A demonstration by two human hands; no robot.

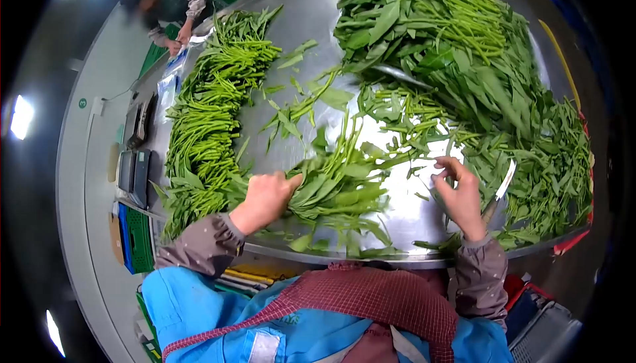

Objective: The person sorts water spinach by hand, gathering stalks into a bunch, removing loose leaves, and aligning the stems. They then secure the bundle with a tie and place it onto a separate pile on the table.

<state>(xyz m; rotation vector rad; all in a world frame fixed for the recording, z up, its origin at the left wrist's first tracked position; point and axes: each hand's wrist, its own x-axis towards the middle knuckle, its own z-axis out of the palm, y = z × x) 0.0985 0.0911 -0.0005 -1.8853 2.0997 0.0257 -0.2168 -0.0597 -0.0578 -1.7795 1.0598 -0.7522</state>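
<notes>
My left hand (265,197) is closed round a bunch of leafy greens (338,190) that looks like water spinach, its leaves and stems fanning out to the right above the metal table. My right hand (460,194) is over the table to the right of that bunch, its fingers curled and a gap between thumb and forefinger; I see nothing between them. Just right of this hand is a knife with a curved bright blade (507,179); its handle reaches toward my wrist. Loose stems and leaves (411,114) lie beyond both hands.
A long row of greens (209,104) lines the table's left side. A large heap (437,25) covers the far right, with a metal blade (401,74) at its near edge. Dark trays (136,167) stand at left. Another person (175,15) works at the far left corner.
</notes>
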